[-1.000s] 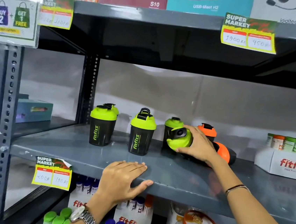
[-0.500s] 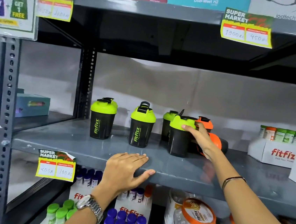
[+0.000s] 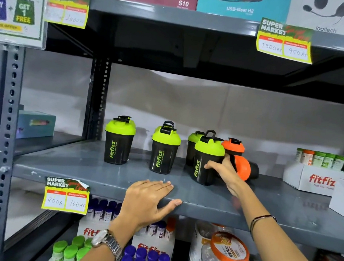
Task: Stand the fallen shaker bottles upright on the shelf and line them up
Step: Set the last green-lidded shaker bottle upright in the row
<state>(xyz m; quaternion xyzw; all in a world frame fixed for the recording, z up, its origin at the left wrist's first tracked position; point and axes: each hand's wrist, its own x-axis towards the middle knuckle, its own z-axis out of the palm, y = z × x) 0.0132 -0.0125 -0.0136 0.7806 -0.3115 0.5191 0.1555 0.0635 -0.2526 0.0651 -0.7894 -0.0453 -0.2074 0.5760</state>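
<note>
On the grey shelf (image 3: 98,173), right hand (image 3: 224,172) wraps a green-lidded shaker (image 3: 206,161), steadying it upright
Left hand (image 3: 149,198) lies flat, fingers together, bracing on the edge

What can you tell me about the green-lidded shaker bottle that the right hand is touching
The shaker bottle stands upright near the front of the grey shelf, rightmost of the front row. It has a dark, plastic-looking body with yellow-green "fitfizz" lettering running up its side, a lime green lid, and a black flip cap with a raised carry loop. The right hand wraps its right side, fingers on the body. Behind it stand a green-lidded and an orange-lidded bottle; another orange-lidded one lies on its side, right of the hand.
</note>
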